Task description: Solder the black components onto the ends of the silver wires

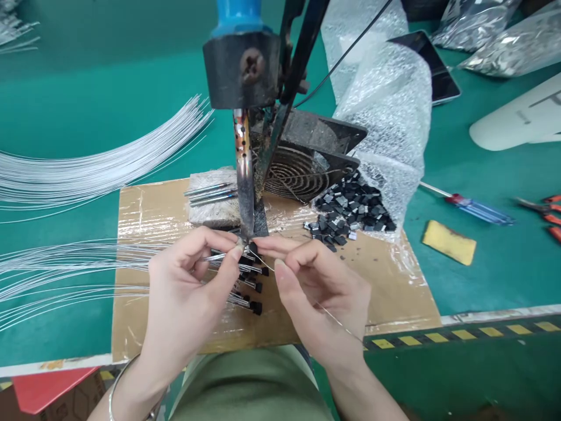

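Under the tip of a mounted soldering iron (246, 199), my left hand (197, 275) pinches the end of a thin white wire (214, 257) between thumb and forefinger. My right hand (319, 286) is closed on a strand of solder wire (265, 263), which runs across the palm and past the wrist. A small black connector (253, 248) sits at the tip, between the fingers of both hands. Just below, wires with black ends (255, 307) lie in rows on the cardboard (280, 327). My fingertips partly hide the joint.
Behind the iron stands a dirty fan (302, 169). A pile of black connectors (350, 210) spills from bubble wrap (385, 117). Bundled white wires (109, 175) lie at left. A screwdriver (473, 207), yellow sponge (449, 241), pliers (547, 210) and white cup (517, 114) are at right.
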Demonstrator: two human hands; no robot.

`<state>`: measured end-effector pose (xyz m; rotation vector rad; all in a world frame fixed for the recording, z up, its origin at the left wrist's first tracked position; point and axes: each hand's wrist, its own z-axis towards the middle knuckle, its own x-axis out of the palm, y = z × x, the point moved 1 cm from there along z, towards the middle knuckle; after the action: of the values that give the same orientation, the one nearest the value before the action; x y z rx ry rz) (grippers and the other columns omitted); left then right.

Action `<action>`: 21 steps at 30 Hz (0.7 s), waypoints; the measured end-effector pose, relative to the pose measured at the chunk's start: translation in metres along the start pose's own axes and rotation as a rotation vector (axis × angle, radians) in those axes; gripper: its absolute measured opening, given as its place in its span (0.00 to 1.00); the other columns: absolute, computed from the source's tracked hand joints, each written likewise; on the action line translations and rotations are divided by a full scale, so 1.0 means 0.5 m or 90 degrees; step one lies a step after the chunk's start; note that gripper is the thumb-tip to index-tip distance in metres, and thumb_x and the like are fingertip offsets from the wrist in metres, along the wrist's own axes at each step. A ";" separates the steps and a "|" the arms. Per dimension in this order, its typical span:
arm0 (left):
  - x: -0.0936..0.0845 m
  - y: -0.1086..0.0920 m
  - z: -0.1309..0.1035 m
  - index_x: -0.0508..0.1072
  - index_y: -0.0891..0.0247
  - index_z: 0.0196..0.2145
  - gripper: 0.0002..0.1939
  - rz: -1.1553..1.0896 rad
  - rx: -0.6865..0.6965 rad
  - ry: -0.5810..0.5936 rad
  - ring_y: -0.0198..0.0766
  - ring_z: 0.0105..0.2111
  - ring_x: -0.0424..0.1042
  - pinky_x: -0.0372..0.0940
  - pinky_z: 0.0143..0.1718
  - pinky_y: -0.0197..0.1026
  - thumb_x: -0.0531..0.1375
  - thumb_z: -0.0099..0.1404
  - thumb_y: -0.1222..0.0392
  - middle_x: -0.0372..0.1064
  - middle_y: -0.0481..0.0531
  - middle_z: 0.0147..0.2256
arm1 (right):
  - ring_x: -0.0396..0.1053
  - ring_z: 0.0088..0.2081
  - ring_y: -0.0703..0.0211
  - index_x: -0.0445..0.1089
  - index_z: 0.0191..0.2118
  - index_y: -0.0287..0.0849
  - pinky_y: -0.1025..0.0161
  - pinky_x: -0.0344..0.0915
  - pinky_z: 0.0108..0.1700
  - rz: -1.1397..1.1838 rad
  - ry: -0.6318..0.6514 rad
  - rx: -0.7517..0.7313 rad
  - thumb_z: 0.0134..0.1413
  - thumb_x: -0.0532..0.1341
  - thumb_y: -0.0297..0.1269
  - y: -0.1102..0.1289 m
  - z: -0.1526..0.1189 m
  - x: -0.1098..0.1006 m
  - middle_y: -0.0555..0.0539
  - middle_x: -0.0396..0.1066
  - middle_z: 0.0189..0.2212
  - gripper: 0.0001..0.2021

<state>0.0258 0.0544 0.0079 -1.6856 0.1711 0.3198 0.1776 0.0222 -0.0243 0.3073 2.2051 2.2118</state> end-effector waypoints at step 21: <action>-0.006 -0.015 0.012 0.80 0.59 0.29 0.07 0.029 0.011 -0.027 0.28 0.29 0.74 0.61 0.26 0.28 0.69 0.60 0.69 0.79 0.44 0.32 | 0.83 0.50 0.60 0.71 0.31 0.46 0.65 0.76 0.56 0.011 -0.028 -0.003 0.60 0.65 0.21 0.015 0.016 0.008 0.51 0.85 0.47 0.12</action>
<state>0.0247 0.0613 0.0150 -1.6585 0.1805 0.3861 0.1760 0.0307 -0.0164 0.3727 2.1840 2.1970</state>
